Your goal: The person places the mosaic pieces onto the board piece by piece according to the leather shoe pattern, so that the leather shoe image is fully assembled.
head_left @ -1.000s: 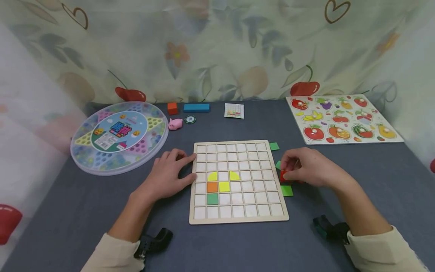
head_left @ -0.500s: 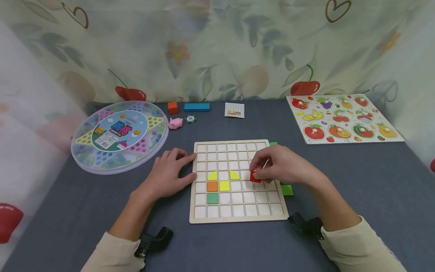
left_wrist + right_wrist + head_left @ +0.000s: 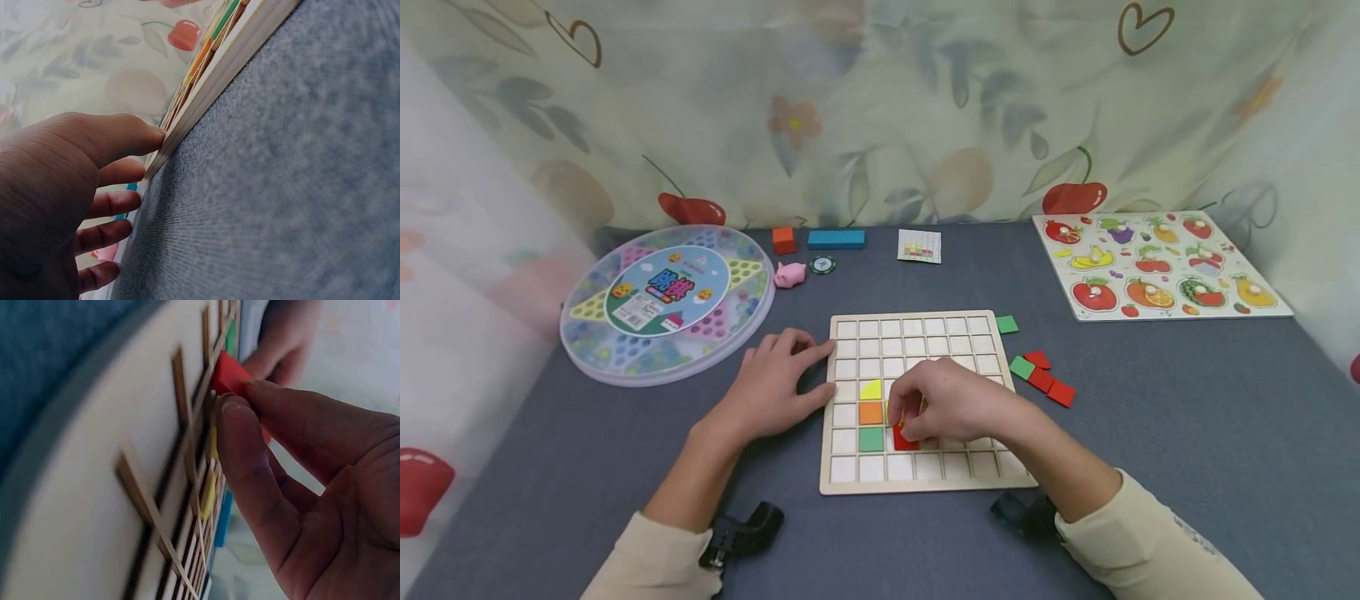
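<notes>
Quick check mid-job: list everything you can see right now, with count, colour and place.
grid board: 1, pale wood, centre of table
tiles in the board: yellow quarter-round, orange, green, left columns; more hidden under the hand
red tile: 1, pinched over the board beside the green one
loose tiles right of board: 2 green, 3 red
round marble game case: 1, clear with blue label, far left
orange block, blue block, pink pig, dark chip, pattern card: 1 each, back edge
fruit puzzle: 1, white, far right
table cloth: grey-blue
left hand: rests against the board's left edge
right hand: pinches the red tile
</notes>
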A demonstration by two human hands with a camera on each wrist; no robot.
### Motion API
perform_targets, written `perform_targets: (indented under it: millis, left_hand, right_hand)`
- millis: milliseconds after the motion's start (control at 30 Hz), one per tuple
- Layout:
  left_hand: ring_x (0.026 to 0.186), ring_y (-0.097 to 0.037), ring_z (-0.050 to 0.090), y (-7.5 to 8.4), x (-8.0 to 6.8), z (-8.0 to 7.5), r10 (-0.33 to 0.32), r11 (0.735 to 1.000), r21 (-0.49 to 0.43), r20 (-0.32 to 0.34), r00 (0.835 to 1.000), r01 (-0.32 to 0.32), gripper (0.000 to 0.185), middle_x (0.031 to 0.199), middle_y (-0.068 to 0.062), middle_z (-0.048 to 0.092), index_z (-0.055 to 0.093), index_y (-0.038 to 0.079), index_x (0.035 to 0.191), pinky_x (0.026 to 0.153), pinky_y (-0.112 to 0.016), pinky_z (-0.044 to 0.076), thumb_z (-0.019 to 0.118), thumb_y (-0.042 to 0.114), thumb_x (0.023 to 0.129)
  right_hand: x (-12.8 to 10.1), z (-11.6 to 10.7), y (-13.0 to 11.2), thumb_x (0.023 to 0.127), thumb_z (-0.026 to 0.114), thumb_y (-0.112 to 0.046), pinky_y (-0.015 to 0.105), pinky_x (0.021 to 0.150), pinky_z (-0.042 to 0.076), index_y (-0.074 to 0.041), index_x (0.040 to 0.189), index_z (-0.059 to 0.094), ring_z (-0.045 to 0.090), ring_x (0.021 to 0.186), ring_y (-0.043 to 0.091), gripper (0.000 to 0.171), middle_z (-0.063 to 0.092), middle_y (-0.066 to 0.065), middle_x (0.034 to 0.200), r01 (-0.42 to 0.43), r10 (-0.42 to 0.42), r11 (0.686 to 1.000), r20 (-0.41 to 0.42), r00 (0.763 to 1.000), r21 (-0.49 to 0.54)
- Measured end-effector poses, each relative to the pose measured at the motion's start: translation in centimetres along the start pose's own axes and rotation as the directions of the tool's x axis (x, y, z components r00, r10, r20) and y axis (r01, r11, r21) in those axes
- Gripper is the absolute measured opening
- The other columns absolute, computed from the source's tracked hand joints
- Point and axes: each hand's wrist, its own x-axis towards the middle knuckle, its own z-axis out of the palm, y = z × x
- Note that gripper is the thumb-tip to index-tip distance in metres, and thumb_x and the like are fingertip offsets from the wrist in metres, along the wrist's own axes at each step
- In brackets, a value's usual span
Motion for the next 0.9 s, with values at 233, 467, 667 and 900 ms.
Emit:
perform_targets:
  millis: [233, 467, 667, 900]
  left_hand:
    - [0.125, -0.036, 0.042, 0.1, 0.1, 0.0, -0.011, 1.000, 0.004, 0.003, 1.000, 0.011, 0.063, 0.140, -0.014, 0.050, 0.051, 0.019, 0.154, 0.100, -0.055, 0.036, 0.067, 0.040, 0.097]
    - [0.125, -0.035, 0.042, 0.1, 0.0, -0.1, -0.013, 1.000, 0.006, 0.006, 1.000, 0.013, 0.063, 0.140, -0.014, 0.050, 0.051, 0.019, 0.155, 0.100, -0.056, 0.036, 0.067, 0.040, 0.098]
    - [0.125, -0.035, 0.042, 0.0, 0.0, -0.1, -0.011, 1.000, 0.005, 0.011, 1.000, 0.011, 0.063, 0.140, -0.014, 0.050, 0.051, 0.019, 0.155, 0.099, -0.055, 0.036, 0.066, 0.041, 0.098]
    - [0.125, -0.035, 0.042, 0.0, 0.0, -0.1, -0.010, 1.000, 0.009, 0.013, 1.000, 0.010, 0.063, 0.140, -0.014, 0.050, 0.050, 0.019, 0.155, 0.099, -0.055, 0.036, 0.067, 0.041, 0.098]
  right_hand:
    - [0.2, 1.0, -0.5, 0.085, 0.072, 0.003, 0.028, 0.064, 0.049, -0.015, 0.084, 0.075, 0.057, 0.067, 0.012, 0.019, 0.063, -0.003, 0.072, -0.020, 0.018, 0.999, -0.043, 0.999, -0.045]
    - [0.1, 1.6, -0.9, 0.085, 0.075, 0.000, 0.026, 0.065, 0.046, -0.017, 0.081, 0.076, 0.055, 0.067, 0.011, 0.017, 0.062, -0.006, 0.068, -0.011, -0.004, 0.988, -0.098, 0.995, -0.153]
    - [0.1, 2.0, -1.2, 0.087, 0.076, -0.004, 0.029, 0.065, 0.047, -0.017, 0.082, 0.077, 0.056, 0.068, 0.013, 0.015, 0.062, -0.007, 0.067, -0.021, -0.003, 0.982, -0.124, 0.992, -0.190]
    - [-0.7, 1.4, -0.9, 0.087, 0.074, -0.005, 0.029, 0.068, 0.048, -0.018, 0.086, 0.078, 0.057, 0.071, 0.011, 0.013, 0.064, -0.009, 0.073, -0.019, -0.010, 0.982, -0.153, 0.988, -0.186]
